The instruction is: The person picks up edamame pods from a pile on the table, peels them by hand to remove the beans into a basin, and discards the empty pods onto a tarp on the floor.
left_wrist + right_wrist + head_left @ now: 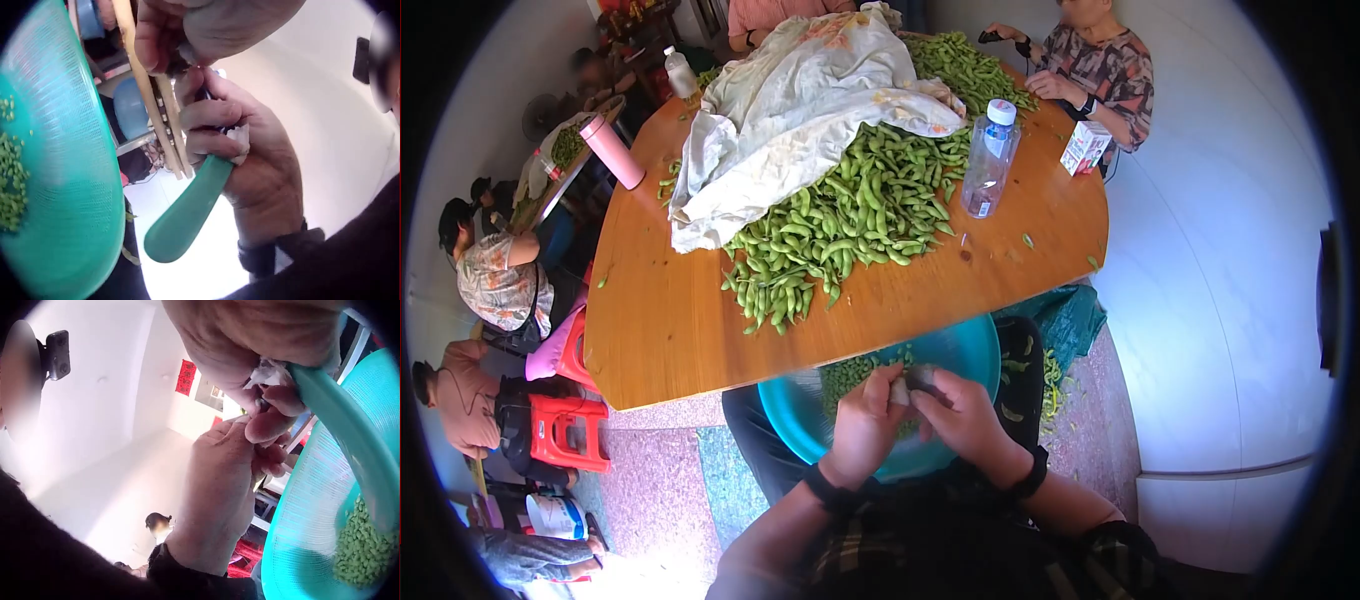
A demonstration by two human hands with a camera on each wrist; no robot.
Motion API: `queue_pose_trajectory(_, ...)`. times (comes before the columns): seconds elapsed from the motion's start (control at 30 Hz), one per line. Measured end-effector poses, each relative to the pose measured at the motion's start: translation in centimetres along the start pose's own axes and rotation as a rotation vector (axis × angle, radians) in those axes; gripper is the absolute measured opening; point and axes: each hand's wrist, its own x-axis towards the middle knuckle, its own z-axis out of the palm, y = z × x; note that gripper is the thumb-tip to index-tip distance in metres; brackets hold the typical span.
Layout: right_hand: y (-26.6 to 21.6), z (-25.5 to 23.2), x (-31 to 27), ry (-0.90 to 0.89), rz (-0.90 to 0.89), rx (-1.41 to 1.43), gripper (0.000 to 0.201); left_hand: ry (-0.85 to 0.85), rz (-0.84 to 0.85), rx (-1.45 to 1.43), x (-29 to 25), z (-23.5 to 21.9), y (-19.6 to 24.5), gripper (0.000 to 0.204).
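Both hands meet over a teal mesh basin (972, 350) that sits on my lap below the table edge. Shelled green beans (845, 378) lie in it. My right hand (938, 388) grips a tool by its teal handle (187, 215), and white tape wraps one finger. My left hand (888, 388) pinches a small item against the tool's tip; fingers hide what it is. In the wrist views the basin (69, 156) (312, 487) holds beans (11, 187) (359, 540), and the teal handle (331, 400) crosses above the left hand (219, 487).
A wooden table (680, 320) carries a large heap of green pods (850, 210), a white cloth (800, 110), a water bottle (988, 160), a pink flask (612, 150) and a small carton (1085, 147). A person (1105, 70) sits opposite; others sit at the left by red stools (565, 430).
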Motion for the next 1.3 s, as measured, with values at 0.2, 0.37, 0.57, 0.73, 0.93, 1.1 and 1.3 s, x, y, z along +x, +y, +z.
queue_pose_trajectory(0.2, -0.4, -1.5, 0.3, -0.045, 0.154, 0.127, 0.01, -0.034, -0.02, -0.096, -0.1, 0.4, -0.2, 0.014)
queue_pose_trajectory(0.37, -0.2, -3.9, 1.4, -0.175, 0.423, 0.608, 0.015, -0.205, -0.778, -1.099, 1.7, -1.3, -0.5, 0.012)
queue_pose_trajectory(0.57, -0.2, -2.2, 1.4, 0.1, -0.045, -0.044, 0.013, -0.126, -0.609, -0.577, 0.5, -0.5, -0.8, 0.012)
queue_pose_trajectory(0.73, 0.6, -1.3, 0.8, 0.133, -0.313, -0.256, 0.019, -0.055, -0.233, -0.276, 0.4, -0.2, 0.3, 0.017)
queue_pose_trajectory(0.93, 0.0, -2.1, 0.2, -0.043, 0.055, 0.102, 0.017, -0.226, -0.246, -0.352, 0.1, -0.2, 0.1, 0.016)
queue_pose_trajectory(1.1, -0.1, -3.7, -0.2, -0.1, 0.323, 0.378, 0.014, -0.323, -0.244, -0.441, 0.0, 0.6, -1.2, 0.016)
queue_pose_trajectory(1.3, 1.4, -12.2, -2.8, 0.33, 0.187, -0.036, 0.014, -0.474, -0.144, -0.007, -0.2, 1.6, -9.8, 0.014)
